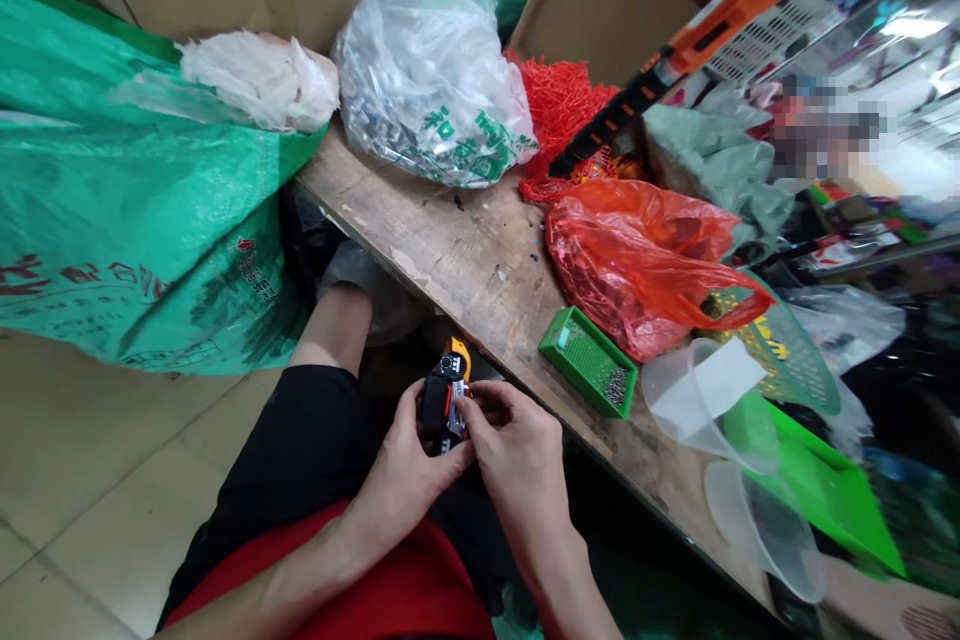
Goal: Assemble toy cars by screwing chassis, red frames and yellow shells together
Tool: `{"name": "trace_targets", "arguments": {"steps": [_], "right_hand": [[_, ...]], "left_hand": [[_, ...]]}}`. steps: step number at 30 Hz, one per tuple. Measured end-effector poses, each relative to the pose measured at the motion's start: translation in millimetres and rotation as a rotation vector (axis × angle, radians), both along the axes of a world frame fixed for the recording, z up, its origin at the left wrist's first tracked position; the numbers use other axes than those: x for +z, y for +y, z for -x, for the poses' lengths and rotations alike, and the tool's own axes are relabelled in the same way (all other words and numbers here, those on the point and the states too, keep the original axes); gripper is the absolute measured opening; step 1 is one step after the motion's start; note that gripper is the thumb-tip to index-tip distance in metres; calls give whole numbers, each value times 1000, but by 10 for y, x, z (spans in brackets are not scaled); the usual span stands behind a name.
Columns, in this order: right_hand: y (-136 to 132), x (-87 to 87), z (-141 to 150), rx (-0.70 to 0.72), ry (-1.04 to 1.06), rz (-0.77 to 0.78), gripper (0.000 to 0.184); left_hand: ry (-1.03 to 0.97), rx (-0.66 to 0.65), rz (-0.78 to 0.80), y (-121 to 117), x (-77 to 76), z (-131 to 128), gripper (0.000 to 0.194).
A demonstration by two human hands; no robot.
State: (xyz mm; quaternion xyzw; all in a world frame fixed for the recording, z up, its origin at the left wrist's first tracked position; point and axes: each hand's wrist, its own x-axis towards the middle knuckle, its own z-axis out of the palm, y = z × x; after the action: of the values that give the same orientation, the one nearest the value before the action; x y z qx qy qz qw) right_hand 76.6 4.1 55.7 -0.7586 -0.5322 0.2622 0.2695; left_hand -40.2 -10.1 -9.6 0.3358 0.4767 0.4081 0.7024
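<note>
My left hand is closed around a small black and orange toy vehicle, held over my lap just off the table edge. The toy has white markings, a red strip and a silvery part on its side. My right hand grips it from the other side, thumb and fingers pinched at the silvery part. Its fingertips partly hide that spot, so I cannot tell whether a smaller piece is between them. On the table right of my hands is a green tray of small screws.
An orange electric screwdriver slants above the wooden table. Around it are a clear bag of parts, a red plastic bag, clear tubs and a bright green bin. A large green sack stands left.
</note>
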Motion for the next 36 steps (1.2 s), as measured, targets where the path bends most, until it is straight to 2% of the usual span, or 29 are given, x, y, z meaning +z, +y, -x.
{"name": "trace_targets", "arguments": {"steps": [9,15,24,28,33,36], "right_hand": [[25,18,21,51,-8,-87,14],[66,21,16,18,74,29,16],[149,41,-13,2,137,73,17],[163,21,-32,87,37,21,18],[170,-27,-84,303,-175,-149,16],[165,-56,-120,366,-243,-213,14]], "left_hand": [[37,49,-29,3,-53,-7,74],[79,61,-24,8,-54,-14,76],[165,50,-33,-16,-26,1,80],[180,52,-40,-7,-18,2,77],[204,40,-50,-1,5,17,74],[202,37,-54,1,10,20,73]]}}
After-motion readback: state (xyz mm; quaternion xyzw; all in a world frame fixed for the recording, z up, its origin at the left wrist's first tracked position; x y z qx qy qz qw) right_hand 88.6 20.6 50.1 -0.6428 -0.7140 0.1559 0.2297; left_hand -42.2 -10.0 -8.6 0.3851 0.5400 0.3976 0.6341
